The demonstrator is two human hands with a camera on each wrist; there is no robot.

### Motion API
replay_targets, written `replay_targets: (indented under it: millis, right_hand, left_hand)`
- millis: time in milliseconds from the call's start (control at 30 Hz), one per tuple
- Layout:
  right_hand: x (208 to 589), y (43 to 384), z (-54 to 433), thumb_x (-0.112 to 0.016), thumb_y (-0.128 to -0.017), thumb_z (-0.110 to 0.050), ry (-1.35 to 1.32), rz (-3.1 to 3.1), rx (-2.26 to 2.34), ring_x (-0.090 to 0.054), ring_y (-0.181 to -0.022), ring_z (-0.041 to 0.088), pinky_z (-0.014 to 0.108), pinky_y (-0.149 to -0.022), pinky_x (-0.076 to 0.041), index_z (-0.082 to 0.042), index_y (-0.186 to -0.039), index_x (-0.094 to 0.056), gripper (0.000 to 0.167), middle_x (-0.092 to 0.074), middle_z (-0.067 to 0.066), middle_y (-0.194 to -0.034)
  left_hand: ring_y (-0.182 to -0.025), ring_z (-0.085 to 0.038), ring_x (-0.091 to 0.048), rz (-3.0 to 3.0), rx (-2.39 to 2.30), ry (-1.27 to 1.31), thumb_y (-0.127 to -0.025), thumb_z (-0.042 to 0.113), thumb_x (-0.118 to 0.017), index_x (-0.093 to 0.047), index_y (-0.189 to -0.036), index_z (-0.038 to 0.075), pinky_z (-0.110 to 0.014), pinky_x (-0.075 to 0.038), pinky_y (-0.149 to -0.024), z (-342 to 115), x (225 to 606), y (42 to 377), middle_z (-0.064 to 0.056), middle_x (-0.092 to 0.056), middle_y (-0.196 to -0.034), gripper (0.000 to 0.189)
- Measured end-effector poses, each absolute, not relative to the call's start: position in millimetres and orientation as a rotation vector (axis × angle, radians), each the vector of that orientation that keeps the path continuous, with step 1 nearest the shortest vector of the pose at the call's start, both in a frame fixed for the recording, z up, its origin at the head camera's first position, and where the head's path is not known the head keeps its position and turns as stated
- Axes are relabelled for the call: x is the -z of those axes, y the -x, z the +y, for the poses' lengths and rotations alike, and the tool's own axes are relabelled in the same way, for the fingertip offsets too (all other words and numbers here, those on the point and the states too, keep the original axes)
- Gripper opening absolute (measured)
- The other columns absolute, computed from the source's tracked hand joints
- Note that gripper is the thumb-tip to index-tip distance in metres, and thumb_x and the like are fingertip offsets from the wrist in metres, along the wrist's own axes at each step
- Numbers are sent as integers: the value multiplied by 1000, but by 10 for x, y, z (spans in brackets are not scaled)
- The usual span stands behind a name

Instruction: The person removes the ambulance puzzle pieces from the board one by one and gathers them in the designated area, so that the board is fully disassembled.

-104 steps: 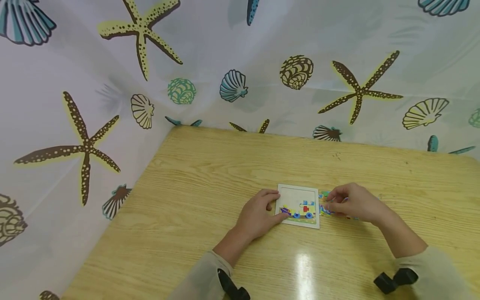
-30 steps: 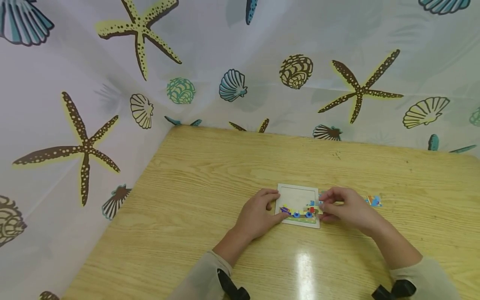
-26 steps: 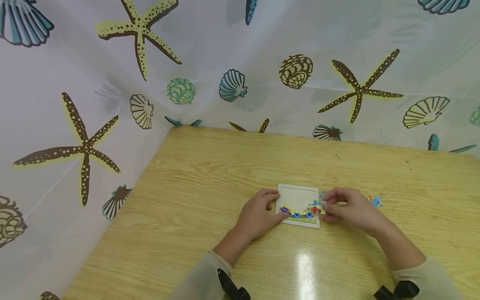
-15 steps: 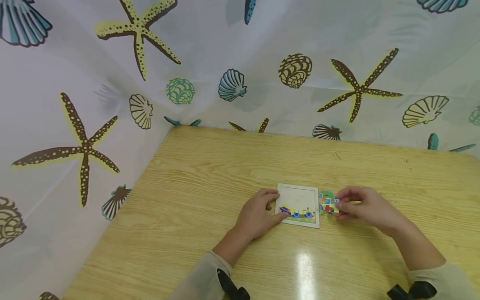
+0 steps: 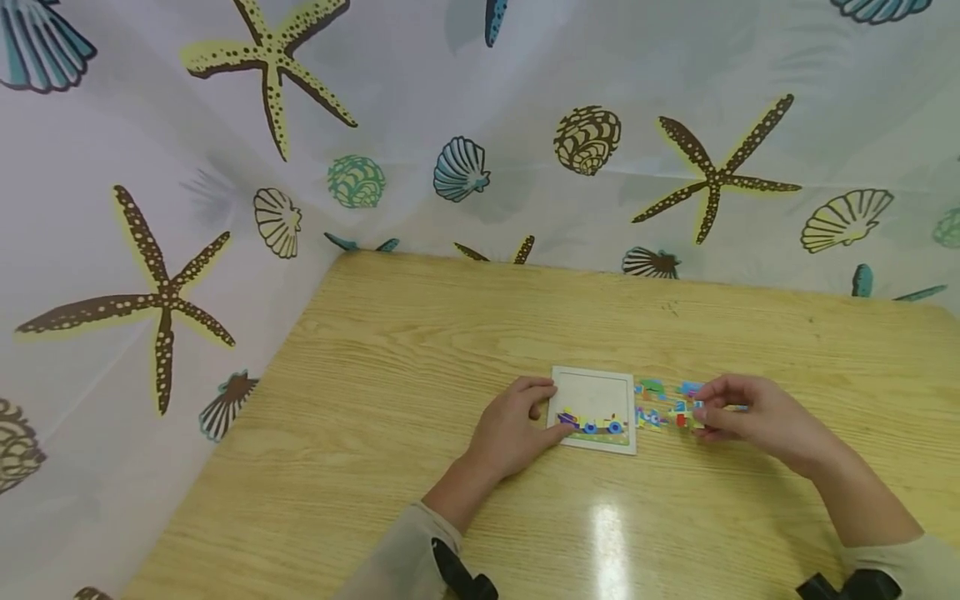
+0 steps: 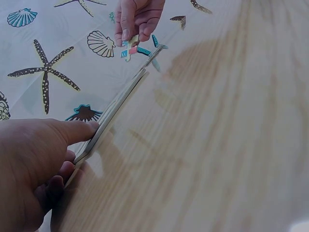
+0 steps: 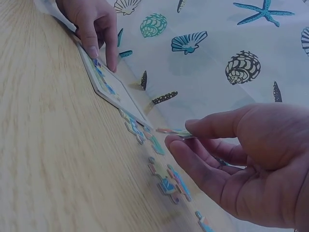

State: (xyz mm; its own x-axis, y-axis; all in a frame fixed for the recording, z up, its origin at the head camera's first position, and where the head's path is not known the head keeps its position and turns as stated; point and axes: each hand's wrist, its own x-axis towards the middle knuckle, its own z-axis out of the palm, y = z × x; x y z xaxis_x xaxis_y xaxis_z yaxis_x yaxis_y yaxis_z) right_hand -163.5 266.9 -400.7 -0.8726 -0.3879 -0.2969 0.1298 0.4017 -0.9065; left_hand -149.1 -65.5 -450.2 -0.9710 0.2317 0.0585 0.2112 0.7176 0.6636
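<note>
My left hand (image 5: pixel 510 429) grips the left side of a square white puzzle tray (image 5: pixel 596 392), thumb over its lower rim and fingers at the edge. Along the tray's bottom lies a joined strip of jigsaw pieces (image 5: pixel 592 427) picturing blue wheels. To the right of the tray, my right hand (image 5: pixel 765 417) pinches a jigsaw piece (image 7: pixel 175 132) between thumb and fingertips, held above the table. In the left wrist view this jigsaw piece (image 6: pixel 129 50) shows red, blue and yellow. Loose jigsaw pieces (image 5: pixel 651 388) lie between tray and right hand, some partly hidden by that hand.
A wood-grain table (image 5: pixel 420 358) carries everything. White curtain fabric (image 5: pixel 517 200) with shells and starfish borders its back and left. In the right wrist view, several loose pieces (image 7: pixel 164 179) trail along the table from the tray's edge.
The red-and-blue piece lay in the tray's right part earlier; my right hand now holds it and has carried it right, past the rim. My left hand has stayed on the tray.
</note>
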Motion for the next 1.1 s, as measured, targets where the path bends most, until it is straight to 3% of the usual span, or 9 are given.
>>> replay_targets:
  millis: [633, 1100]
  right_hand:
    - [4047, 1608, 3018, -60, -101, -15, 137, 2246, 1417, -72, -96, 17, 34, -84, -58, 14, -132, -44, 46, -56, 15, -107]
    - [4052, 1577, 3161, -59, -100, -10, 148, 2289, 1407, -71, -94, 14, 33, -84, -58, 14, -130, -45, 41, -54, 18, -108]
  left_hand:
    - [-86, -7, -52, 2880, -1089, -364, -86, 42, -78, -65, -133, 11, -24, -43, -74, -663, 4479, 1485, 5, -58, -135, 57]
    - [-87, -8, -52, 2876, -1099, -359, -86, 41, -78, -66, -132, 11, -24, -43, -76, -650, 4460, 1484, 4, -59, -134, 57]
